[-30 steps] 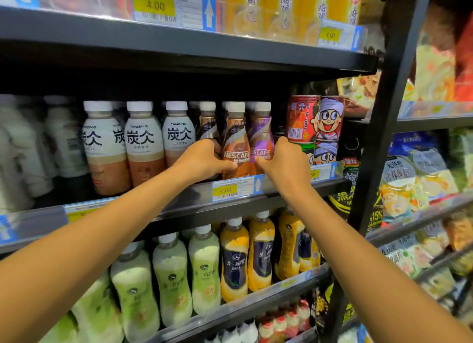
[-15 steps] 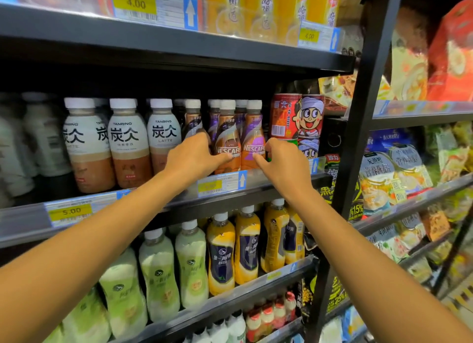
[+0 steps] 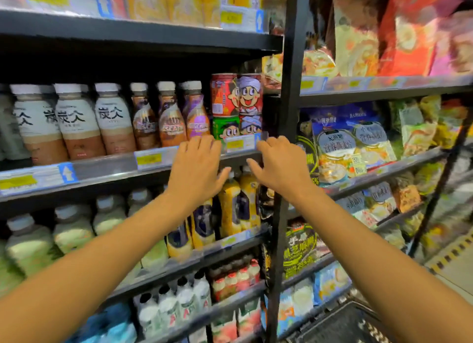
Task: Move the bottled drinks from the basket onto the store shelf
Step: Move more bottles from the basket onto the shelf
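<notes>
At centre frame I have both hands empty in front of the shelf (image 3: 107,167) lip: my left hand (image 3: 195,167) and right hand (image 3: 280,163) hover with fingers (image 3: 190,144) loosely spread, pinching nothing, just below the coffee bottles (image 3: 170,117). Those bottles stand in the middle row, upright, long axis vertical, caps up, labels facing me, packed beside the cartoon cans (image 3: 236,104). I judge the placing done for this pair, so the good move is to pull straight back without brushing the front row, then drop toward the basket (image 3: 340,324), a dark mesh at the lower right, its contents hidden from me.
</notes>
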Demonstrator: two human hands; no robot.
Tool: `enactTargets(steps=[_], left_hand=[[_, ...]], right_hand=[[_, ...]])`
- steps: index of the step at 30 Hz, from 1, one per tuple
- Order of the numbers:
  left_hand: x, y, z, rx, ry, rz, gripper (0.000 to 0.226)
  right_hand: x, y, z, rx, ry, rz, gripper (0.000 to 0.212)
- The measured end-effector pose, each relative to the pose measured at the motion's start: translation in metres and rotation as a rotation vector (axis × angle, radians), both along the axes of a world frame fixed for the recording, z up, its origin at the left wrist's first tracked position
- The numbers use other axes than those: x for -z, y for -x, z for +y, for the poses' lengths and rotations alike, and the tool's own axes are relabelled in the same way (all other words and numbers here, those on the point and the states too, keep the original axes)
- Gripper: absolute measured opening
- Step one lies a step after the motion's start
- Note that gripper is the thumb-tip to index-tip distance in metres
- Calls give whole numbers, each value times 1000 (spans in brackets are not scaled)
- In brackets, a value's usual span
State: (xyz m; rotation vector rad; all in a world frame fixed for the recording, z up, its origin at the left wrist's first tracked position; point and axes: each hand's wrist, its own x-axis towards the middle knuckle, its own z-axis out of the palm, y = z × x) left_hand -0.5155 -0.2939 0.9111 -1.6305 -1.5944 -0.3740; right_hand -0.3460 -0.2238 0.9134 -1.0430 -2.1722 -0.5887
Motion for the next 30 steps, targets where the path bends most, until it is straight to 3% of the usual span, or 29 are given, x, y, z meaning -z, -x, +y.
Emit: enactTargets(steps=[7, 15, 24, 30], left_hand=[[85, -163, 16, 44, 224, -136, 43], [226, -332, 22, 43, 648, -283, 48], [349, -399, 77, -43, 976, -364, 55], [460, -415, 149, -158, 1134, -581, 43]], right_hand=[[77, -161, 8, 25, 245, -43, 40], [212, -320, 9, 85, 572, -266, 41], [328, -399, 64, 78, 879, -460, 37], [437, -413, 142, 34, 1074, -625, 34]])
